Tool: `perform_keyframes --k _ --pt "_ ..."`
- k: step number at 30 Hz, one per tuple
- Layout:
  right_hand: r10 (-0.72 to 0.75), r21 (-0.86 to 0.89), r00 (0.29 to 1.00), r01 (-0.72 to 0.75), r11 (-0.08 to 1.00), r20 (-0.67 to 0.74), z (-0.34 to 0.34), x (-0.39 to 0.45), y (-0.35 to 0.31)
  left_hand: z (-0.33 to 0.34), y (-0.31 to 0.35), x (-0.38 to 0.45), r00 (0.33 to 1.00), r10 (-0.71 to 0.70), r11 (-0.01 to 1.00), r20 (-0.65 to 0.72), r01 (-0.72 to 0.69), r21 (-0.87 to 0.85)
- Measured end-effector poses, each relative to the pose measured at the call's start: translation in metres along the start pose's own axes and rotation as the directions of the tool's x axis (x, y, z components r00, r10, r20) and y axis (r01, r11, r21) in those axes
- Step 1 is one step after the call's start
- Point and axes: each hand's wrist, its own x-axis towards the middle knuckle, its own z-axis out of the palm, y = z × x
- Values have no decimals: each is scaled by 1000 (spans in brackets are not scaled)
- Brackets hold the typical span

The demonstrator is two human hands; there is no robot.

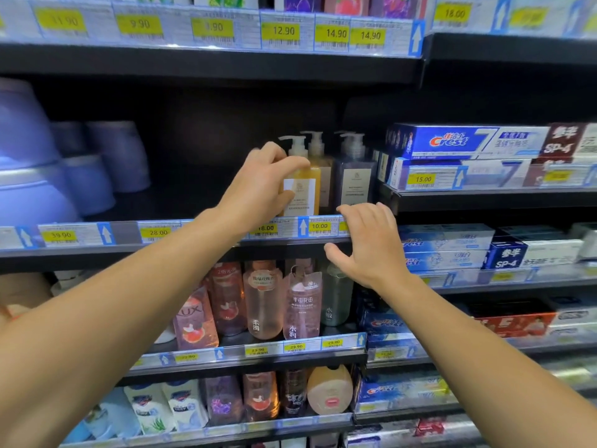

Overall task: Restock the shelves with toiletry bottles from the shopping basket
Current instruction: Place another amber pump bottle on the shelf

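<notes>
My left hand (pixel 261 185) grips a yellow pump bottle (pixel 305 185) with a white label, standing upright at the front of the middle shelf (pixel 129 236). Right behind it stands a second amber pump bottle (pixel 324 169), and to its right a grey-purple pump bottle (pixel 353 179). My right hand (pixel 368 245) hovers in front of the shelf edge just below the grey-purple bottle, fingers spread and relaxed, holding nothing. The shopping basket is out of view.
Purple plastic basins (pixel 29 163) fill the left of the middle shelf, with dark bare space between them and the pump bottles. Crest toothpaste boxes (pixel 462 143) stack on the right. Pink and clear body-wash bottles (pixel 263 299) crowd the shelf below.
</notes>
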Motion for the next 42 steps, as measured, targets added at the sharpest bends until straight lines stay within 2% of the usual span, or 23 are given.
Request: perform_keyframes --k 21,27,36,42 --pt "0 -14 999 0 1000 -32 4 0 2 32 18 40 989 -120 992 87 116 42" --pt "6 -18 1000 -7 1000 -24 4 0 1 34 21 43 988 -116 993 102 116 -1" --pt "19 -30 999 -18 999 37 1 0 1 35 16 43 987 -113 992 118 107 60" --pt "21 -28 998 -19 999 65 -11 0 -8 13 10 18 997 -16 998 70 11 63"
